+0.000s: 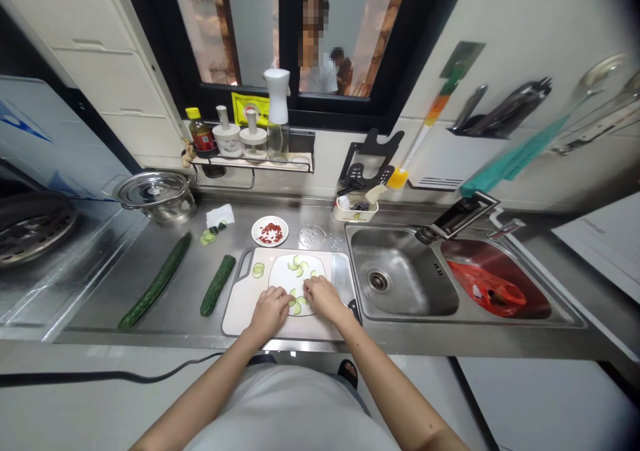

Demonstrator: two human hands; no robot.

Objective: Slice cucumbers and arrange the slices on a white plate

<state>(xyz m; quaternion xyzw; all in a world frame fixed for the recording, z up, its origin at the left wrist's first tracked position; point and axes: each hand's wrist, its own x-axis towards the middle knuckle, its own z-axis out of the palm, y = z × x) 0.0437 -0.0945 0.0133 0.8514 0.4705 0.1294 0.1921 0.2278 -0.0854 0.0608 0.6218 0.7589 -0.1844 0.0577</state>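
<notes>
A white plate (280, 273) lies on the cutting board (240, 318), with thin cucumber slices (299, 265) fanned out on it in curved groups. At the plate's lower left, my left hand (271, 310) has its fingers drawn together, fingertips on a cucumber slice (292, 299) in the near group. My right hand (323, 298) reaches over the plate's right side with fingers bent together; what is between its fingertips is too small to make out. A few more slices (258, 270) are stacked on the board. A knife (343, 279) lies along the board's right edge, its handle partly behind my right wrist.
Left of the board lie a cut cucumber (217, 285) and a longer one (157, 281). Behind it stands a small dish of red bits (270, 231). A lidded pot (157, 198) is back left. The sink (405, 271) adjoins the board's right, holding a red bag (487, 288) in its farther basin.
</notes>
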